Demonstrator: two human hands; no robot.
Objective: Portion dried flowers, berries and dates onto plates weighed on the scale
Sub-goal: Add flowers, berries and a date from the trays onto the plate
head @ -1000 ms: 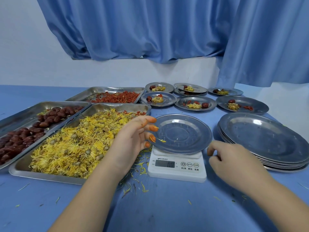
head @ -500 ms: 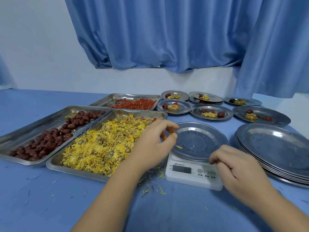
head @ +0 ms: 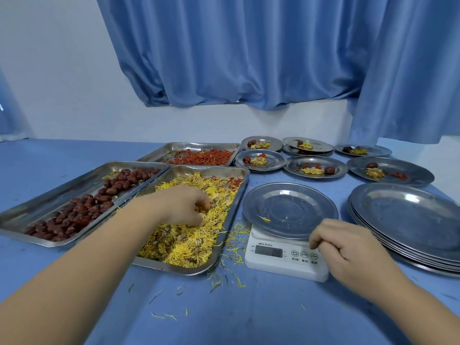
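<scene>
Over at the rectangular steel flower tray (head: 171, 267), the left hand (head: 184, 205) is buried in the yellow dried flowers (head: 189, 245), fingers curled under and pinching up a clump near the middle of the heap. That tray lies with its long axis running near to far, the far end leaning a touch right, and its right rim sits just beside the white digital scale (head: 286, 266). The scale faces the person, with its display (head: 268, 252) and buttons along the near edge. On top of it sits the round steel plate (head: 298, 207), level, bare but for a few yellow petals at its near left. The right hand (head: 348, 250) hovers at the scale's near right corner, fingers loosely curled with nothing in them, fingertips right by the buttons; whether they touch, I cannot tell. Left of the flowers, rim against rim, the dark red dates (head: 74, 212) fill a second steel tray (head: 49, 192), its long axis running near left to far right. Beyond both, the red berries (head: 206, 156) lie in a third steel tray (head: 194, 146), its long side seemingly left to right. Further right at the far side sit six small filled plates (head: 338, 168) in two rows, each with a little yellow heap and dark or red pieces. At right, apart from the scale, there is a stack of large round steel plates (head: 408, 215). Loose petals (head: 236, 241) litter the blue desk (head: 249, 319) between tray and scale. A blue curtain (head: 236, 58) hangs behind.
</scene>
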